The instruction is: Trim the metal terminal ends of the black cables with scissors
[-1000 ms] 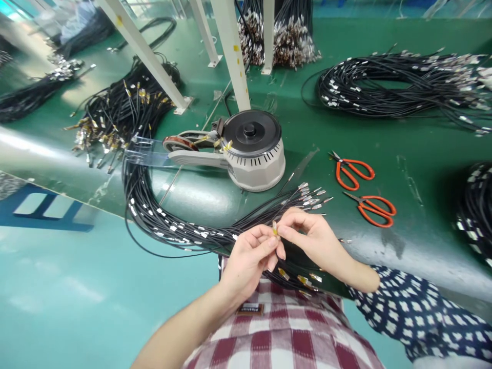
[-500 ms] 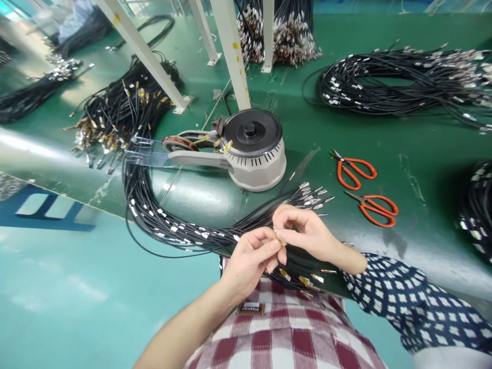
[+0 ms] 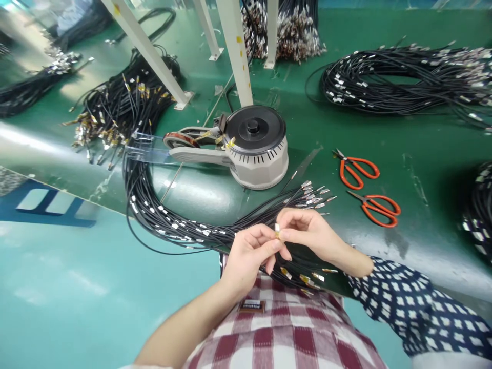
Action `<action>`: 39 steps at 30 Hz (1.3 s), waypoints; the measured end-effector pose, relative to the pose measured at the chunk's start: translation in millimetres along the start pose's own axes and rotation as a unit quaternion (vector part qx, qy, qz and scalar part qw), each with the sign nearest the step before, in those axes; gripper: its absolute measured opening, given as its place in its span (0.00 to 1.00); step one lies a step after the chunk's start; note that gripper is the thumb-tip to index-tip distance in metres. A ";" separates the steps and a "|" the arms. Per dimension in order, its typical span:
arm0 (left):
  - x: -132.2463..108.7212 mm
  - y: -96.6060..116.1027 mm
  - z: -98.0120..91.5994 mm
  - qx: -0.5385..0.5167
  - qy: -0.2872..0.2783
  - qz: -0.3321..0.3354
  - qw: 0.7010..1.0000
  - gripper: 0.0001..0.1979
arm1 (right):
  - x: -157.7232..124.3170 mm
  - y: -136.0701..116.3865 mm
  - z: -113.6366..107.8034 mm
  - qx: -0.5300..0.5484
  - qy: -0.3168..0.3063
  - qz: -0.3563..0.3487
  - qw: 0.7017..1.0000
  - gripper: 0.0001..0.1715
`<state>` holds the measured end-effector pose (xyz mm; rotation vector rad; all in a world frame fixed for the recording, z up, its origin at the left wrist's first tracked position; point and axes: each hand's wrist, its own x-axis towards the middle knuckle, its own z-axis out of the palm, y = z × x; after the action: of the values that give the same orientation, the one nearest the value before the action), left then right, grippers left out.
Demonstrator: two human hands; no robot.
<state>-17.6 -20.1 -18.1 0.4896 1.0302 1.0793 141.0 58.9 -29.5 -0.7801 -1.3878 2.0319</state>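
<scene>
My left hand [image 3: 249, 253] and my right hand [image 3: 309, 233] meet above the front edge of the bench, thumbs and forefingers pinched together. Between the fingertips shows a small cable end [image 3: 277, 233] with yellow tape and a white tip; both hands grip it, and the fingers cover most of it. Just behind and below them runs a long bundle of black cables [image 3: 180, 228] with white tags, curving in from the left. Some cable ends with yellow tape [image 3: 306, 280] hang out below my right hand, near the checked apron [image 3: 284, 328].
Behind the bundle stands a round tape dispenser [image 3: 258, 154]. Two orange-handled tools, a pair of nippers [image 3: 357, 169] and scissors [image 3: 378, 209], lie to the right. Coiled cables [image 3: 384, 105] and another cable pile [image 3: 115, 107] flank pale metal posts [image 3: 236, 56].
The white tip of the held piece now shows above my fingertips, where it was mostly hidden before. Both hands stay pinched together; the view has shifted slightly.
</scene>
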 end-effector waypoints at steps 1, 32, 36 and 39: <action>0.3 -0.2 -0.6 -0.001 -0.007 -0.005 1.000 0.14 | 2.4 1.6 -2.2 0.010 -0.014 0.013 1.000 0.10; 5.1 6.8 -0.9 0.240 -0.190 0.132 0.943 0.05 | -106.7 -29.3 -98.1 -0.495 0.035 0.096 0.863 0.12; 10.2 -4.6 10.9 0.545 -0.266 0.291 0.740 0.08 | -120.8 -20.1 -91.1 -0.552 0.050 0.082 0.828 0.06; 10.7 -18.3 15.3 0.657 -0.339 0.302 0.603 0.13 | -116.3 -21.0 -87.6 -0.517 0.098 0.065 0.848 0.08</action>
<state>5.6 -16.4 -29.5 2.4034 0.7796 0.3387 286.0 36.4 -17.9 -1.4813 -2.3357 1.0844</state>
